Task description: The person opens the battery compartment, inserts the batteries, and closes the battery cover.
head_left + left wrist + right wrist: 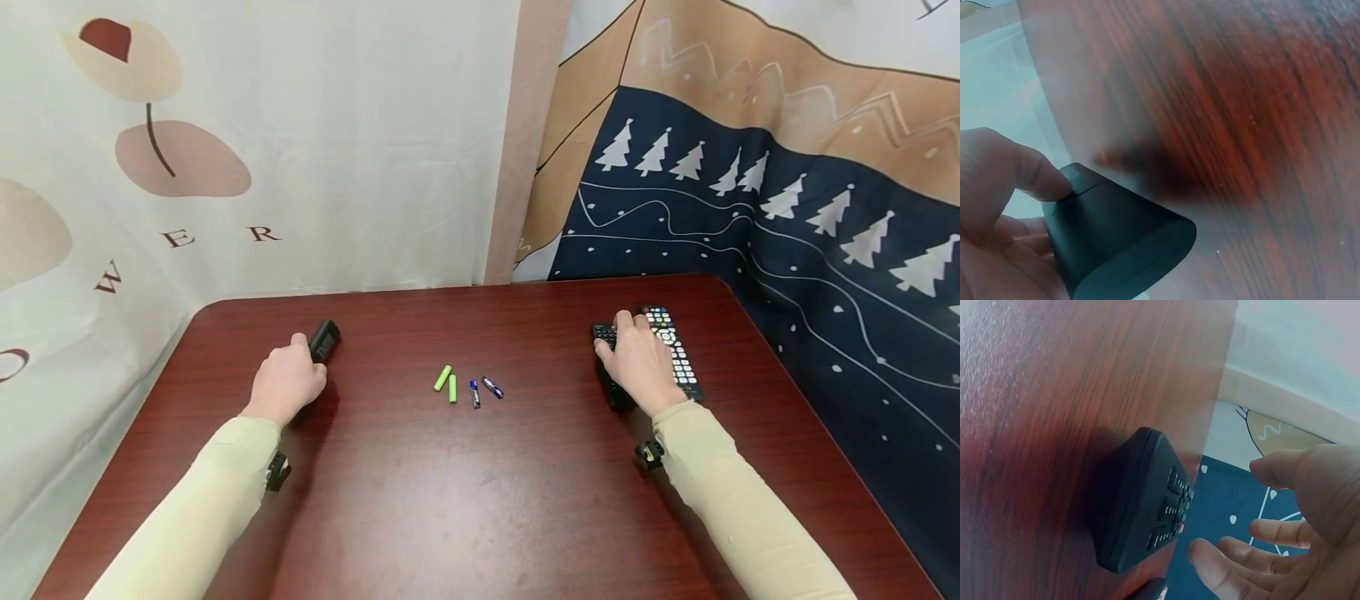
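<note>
My left hand [283, 385] grips a smooth black device [1119, 240] with a flat oval end, thumb on one side and fingers on the other. Its far end shows beyond the knuckles in the head view; the rest is hidden by the hand. On the right, my right hand [640, 360] hovers over a black remote control [1144, 500], fingers loosely bent and apart from it in the right wrist view. A second remote control [684, 367], with white buttons, lies just right of it, partly covered by the hand.
Two green batteries [452, 389] and two blue batteries [492, 387] lie mid-table between the hands. The reddish-brown table [450, 500] meets a pale printed curtain [375, 167] at the back and a navy cloth with trees [825, 250] at the right.
</note>
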A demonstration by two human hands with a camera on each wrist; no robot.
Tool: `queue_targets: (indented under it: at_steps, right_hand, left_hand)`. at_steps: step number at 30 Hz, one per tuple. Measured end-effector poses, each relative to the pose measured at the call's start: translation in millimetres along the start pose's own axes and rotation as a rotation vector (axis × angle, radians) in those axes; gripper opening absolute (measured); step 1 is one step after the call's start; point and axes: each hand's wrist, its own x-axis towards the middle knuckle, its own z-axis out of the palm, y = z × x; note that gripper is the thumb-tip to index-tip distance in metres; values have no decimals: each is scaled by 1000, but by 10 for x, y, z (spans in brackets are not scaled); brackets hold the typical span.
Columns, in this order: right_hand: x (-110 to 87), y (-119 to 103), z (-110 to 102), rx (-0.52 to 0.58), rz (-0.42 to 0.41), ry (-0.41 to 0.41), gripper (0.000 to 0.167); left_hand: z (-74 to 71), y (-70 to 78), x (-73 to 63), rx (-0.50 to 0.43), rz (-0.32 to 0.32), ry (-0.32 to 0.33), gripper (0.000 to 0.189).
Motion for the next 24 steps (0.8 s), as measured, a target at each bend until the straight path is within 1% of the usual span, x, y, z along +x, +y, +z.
queue_targets:
  at_steps: [6,11,24]
  right_hand:
    - [-21,-16,18,11,-16,5,42]
    - [-38,-40,21,19,-12,-8,44]
    - [-88,-116,88,35,-52,17,42]
  left_hand:
    - [-33,41,-43,-76,11,30,39]
    - [-54,77,-69,-131,21,65,38]
    - [-29,177,-63,-205,3,101,38]
